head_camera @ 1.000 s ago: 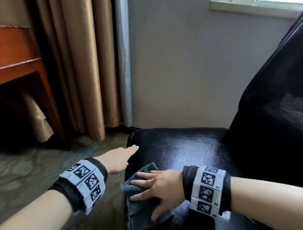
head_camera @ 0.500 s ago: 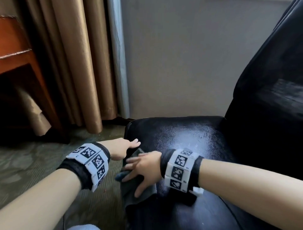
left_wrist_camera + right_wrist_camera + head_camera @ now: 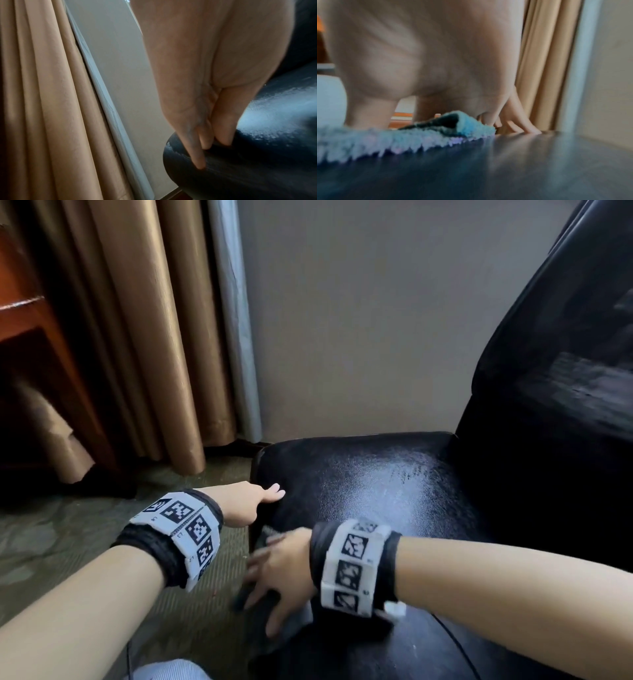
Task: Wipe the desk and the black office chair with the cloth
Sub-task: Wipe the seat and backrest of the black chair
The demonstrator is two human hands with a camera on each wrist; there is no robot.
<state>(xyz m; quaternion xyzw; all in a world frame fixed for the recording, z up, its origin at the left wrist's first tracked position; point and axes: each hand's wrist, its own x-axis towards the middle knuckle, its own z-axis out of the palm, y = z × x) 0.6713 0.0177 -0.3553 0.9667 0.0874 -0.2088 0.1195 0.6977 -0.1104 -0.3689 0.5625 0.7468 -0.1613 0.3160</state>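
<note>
The black office chair's glossy seat (image 3: 370, 487) fills the lower right, with its backrest (image 3: 555, 364) rising at the right. A dark grey fluffy cloth (image 3: 296, 626) lies on the seat's left front edge. My right hand (image 3: 274, 573) presses flat on it with the fingers spread; in the right wrist view the cloth (image 3: 385, 139) bunches under the right hand (image 3: 505, 121). My left hand (image 3: 255, 501) rests on the seat's left rim, thumb on top. In the left wrist view the fingers (image 3: 199, 155) lie straight against the rounded seat edge (image 3: 257, 169). A corner of the wooden desk (image 3: 20, 313) shows far left.
Tan curtains (image 3: 137, 337) hang behind the chair on the left, next to a grey wall (image 3: 359, 320). Patterned carpet (image 3: 61, 542) covers the floor left of the seat. A dark gap lies under the desk.
My right hand has slid the cloth from the seat's front toward its left edge, closer to the left hand. The left hand has stayed on the rim.
</note>
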